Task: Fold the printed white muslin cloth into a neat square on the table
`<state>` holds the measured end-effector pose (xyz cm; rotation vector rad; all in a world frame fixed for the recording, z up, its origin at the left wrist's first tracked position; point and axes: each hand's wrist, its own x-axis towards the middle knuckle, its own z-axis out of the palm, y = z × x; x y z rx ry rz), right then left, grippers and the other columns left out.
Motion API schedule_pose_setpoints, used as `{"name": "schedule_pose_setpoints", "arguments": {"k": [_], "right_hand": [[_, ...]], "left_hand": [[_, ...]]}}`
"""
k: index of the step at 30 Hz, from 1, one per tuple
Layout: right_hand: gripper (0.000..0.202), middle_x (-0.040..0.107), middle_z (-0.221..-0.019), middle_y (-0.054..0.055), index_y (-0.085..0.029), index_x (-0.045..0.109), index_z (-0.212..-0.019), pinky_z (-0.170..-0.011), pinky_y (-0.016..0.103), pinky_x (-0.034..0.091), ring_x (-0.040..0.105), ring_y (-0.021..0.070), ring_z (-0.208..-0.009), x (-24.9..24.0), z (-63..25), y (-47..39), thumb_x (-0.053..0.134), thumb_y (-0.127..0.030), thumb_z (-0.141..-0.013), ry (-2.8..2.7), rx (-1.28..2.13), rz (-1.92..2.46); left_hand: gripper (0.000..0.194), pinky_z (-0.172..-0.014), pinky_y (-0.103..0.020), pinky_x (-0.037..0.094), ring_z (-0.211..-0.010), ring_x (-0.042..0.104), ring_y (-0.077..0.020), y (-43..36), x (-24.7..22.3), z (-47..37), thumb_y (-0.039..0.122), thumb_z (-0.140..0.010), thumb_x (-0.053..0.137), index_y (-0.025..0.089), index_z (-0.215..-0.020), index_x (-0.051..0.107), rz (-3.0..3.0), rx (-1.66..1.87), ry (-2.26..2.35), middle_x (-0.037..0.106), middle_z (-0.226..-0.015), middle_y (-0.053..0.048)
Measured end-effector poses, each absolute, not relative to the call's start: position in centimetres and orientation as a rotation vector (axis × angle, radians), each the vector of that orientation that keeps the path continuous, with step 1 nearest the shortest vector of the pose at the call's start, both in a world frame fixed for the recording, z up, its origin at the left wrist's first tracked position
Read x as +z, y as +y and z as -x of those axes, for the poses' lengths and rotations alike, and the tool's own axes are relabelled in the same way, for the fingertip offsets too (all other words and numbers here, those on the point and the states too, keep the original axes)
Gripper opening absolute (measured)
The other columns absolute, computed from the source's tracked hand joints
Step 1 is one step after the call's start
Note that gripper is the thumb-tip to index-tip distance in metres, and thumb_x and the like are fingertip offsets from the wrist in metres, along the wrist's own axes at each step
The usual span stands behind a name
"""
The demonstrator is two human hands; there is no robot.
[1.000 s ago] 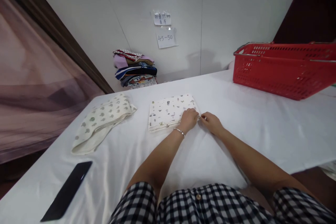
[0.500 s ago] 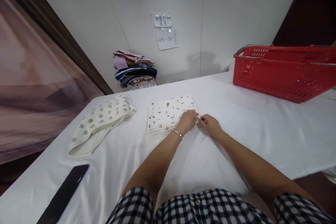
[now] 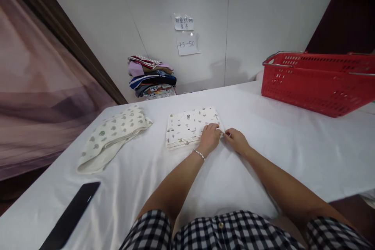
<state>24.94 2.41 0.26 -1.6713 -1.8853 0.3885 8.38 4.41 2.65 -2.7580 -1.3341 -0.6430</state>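
Note:
A white folded cloth (image 3: 190,125) with small scattered prints lies flat in front of me, its layers showing along the near edge. My left hand (image 3: 210,137), a silver bracelet at the wrist, rests over its near right corner with fingers bent and closed on the edge. Just to the right, my right hand (image 3: 236,140) pinches the tip of that same corner between thumb and fingers. The fingertips of both hands nearly meet, and the bit of fabric between them is mostly hidden.
Left of it lies a loosely folded cream cloth (image 3: 117,133) with grey-green prints. A black flat object (image 3: 72,216) is at the near left. A red basket (image 3: 316,86) stands at the right. Stacked fabrics (image 3: 152,78) sit by the wall, under paper signs (image 3: 187,43).
The view has shifted slightly. My left fingers have settled a little lower on the cloth's corner, while my right hand keeps its pinch in nearly the same spot.

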Motion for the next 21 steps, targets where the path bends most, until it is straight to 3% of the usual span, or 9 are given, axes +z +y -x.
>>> {"name": "schedule_pose_setpoints", "arguments": {"k": [16,21], "right_hand": [[0.015,0.064,-0.087,0.002,-0.021,0.059,-0.087,-0.067,0.028,0.040,0.055,0.0151,-0.071,0.1,-24.9,2.3,0.051,-0.034,-0.085,-1.886,0.361,1.660],[0.017,0.063,-0.086,0.003,-0.021,0.059,-0.085,-0.066,0.027,0.038,0.056,0.0154,-0.073,0.1,-25.1,2.0,0.046,-0.033,-0.088,-1.968,0.315,1.667]], "left_hand": [[0.014,-0.088,-0.033,0.040,-0.099,0.054,-0.0180,4.2,2.3,-8.9,0.019,-0.092,0.050,0.019,-0.087,0.063,2.828,-0.721,-1.440,0.063,-0.100,-0.005],[0.021,-0.089,-0.035,0.039,-0.101,0.055,-0.0194,3.4,2.5,-8.1,0.015,-0.092,0.045,0.018,-0.108,0.058,2.785,-0.632,-1.342,0.064,-0.105,-0.006]]}}
